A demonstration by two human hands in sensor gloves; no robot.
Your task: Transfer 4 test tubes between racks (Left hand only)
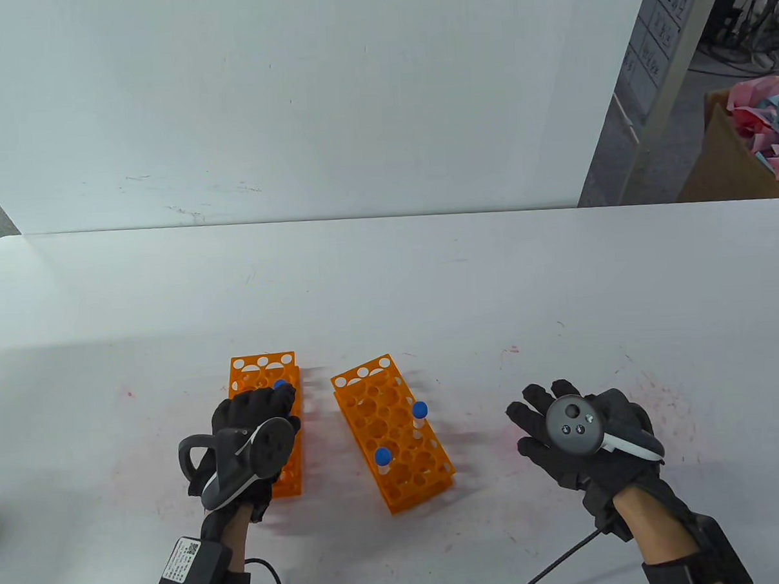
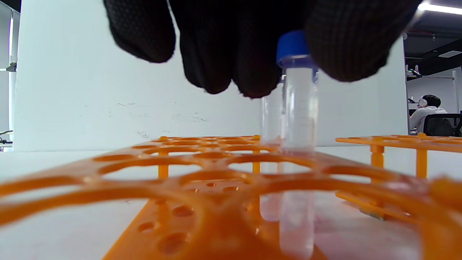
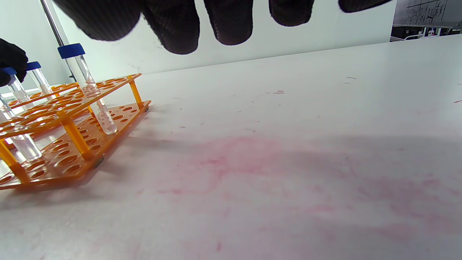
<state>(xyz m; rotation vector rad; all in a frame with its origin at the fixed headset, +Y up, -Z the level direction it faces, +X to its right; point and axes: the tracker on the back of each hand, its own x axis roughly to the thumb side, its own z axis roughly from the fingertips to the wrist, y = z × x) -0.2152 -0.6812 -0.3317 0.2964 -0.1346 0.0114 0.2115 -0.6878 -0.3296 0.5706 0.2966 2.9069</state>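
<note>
Two orange racks lie side by side. My left hand (image 1: 265,407) is over the left rack (image 1: 262,365) and pinches the blue cap of a clear test tube (image 2: 297,108), which stands upright in a hole of that rack (image 2: 213,177). A second clear tube (image 2: 270,115) stands just behind it. The right rack (image 1: 368,402) holds two blue-capped tubes, one (image 1: 420,412) at its right side and one (image 1: 382,459) nearer me. My right hand (image 1: 563,426) lies with fingers spread, holding nothing, on the table to the right of the racks.
The white table (image 1: 389,285) has pink stains around the right hand. A white board (image 1: 291,103) stands along the far edge. A cardboard box (image 1: 732,154) with coloured scraps sits off the table at the back right.
</note>
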